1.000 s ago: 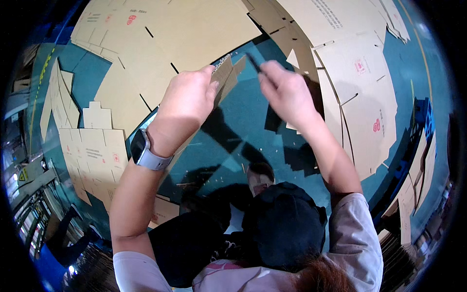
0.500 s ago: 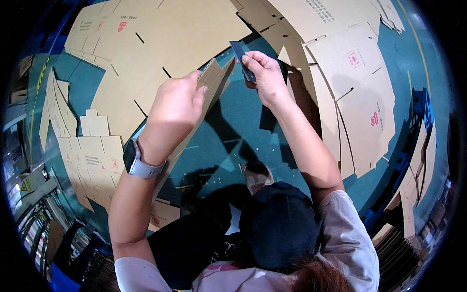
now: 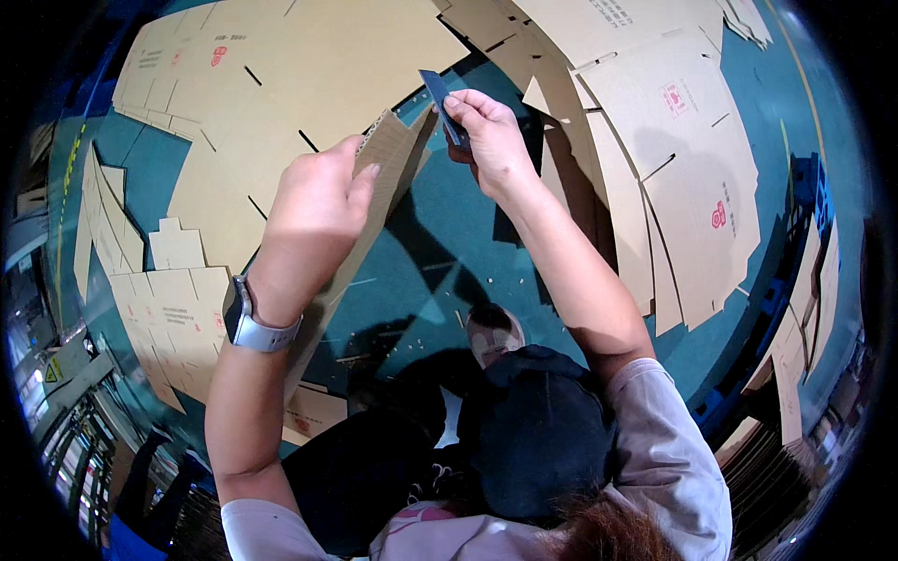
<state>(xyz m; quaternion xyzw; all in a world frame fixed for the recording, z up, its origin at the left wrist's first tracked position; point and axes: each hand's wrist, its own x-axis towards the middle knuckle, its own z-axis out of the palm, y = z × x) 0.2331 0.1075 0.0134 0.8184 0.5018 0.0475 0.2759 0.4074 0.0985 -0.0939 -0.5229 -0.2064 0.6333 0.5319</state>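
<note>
My left hand [image 3: 313, 206], with a grey watch [image 3: 267, 334] on the wrist, is closed on the edge of a tilted cardboard sheet [image 3: 382, 157]. The sheet's corrugated end shows beside my thumb, and its long side runs down past my forearm. In my right hand [image 3: 491, 140] is a thin, flat, dark blade-like tool [image 3: 436, 92], pinched between thumb and fingers. Its upper end points up and left, just beyond the sheet's far corner. Whether the tool touches the cardboard I cannot tell. Part of it is hidden behind my fingers.
A large flat cardboard sheet [image 3: 346, 47] with slots lies at the far left. Stacked cut cardboard blanks [image 3: 697, 201] lie to the right, and smaller blanks [image 3: 178, 304] to the left. Scraps dot the green floor [image 3: 440, 309]. A blue pallet [image 3: 806, 210] stands at the right.
Both my hands have shifted a little to the left, carrying the dark tool and the edge of the cardboard sheet with them. My grips look the same.
</note>
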